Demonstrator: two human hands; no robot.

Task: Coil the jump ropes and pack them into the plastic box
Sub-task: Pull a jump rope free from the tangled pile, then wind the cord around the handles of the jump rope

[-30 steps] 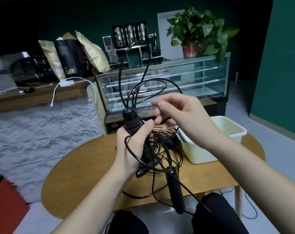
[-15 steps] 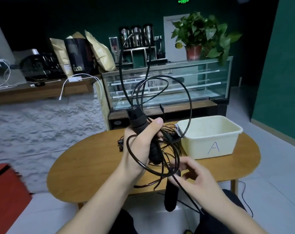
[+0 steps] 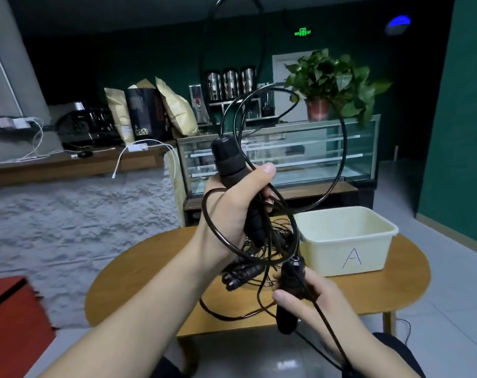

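My left hand point(image 3: 232, 211) is raised above the round wooden table point(image 3: 155, 274), shut on one black foam handle point(image 3: 228, 162) of a jump rope, with several loops of the black cord point(image 3: 341, 148) hanging around the hand and arching upward. My right hand point(image 3: 316, 298), lower and nearer to me, grips the rope's other black handle point(image 3: 289, 293) upright. A cream plastic box point(image 3: 349, 241) marked "A" stands empty on the table's right side. Beneath my hands, more black ropes and handles point(image 3: 242, 274) lie tangled on the table.
Behind the table stands a glass display case point(image 3: 286, 154) with a potted plant point(image 3: 330, 85) on top. A wooden counter point(image 3: 68, 165) with bags and white cables runs at the left. A red object point(image 3: 11, 317) sits at the lower left. Grey tiled floor lies to the right.
My right hand went from pinching the cord up near the left hand down to the hanging handle and took hold of it. My left hand lifted the coil higher.
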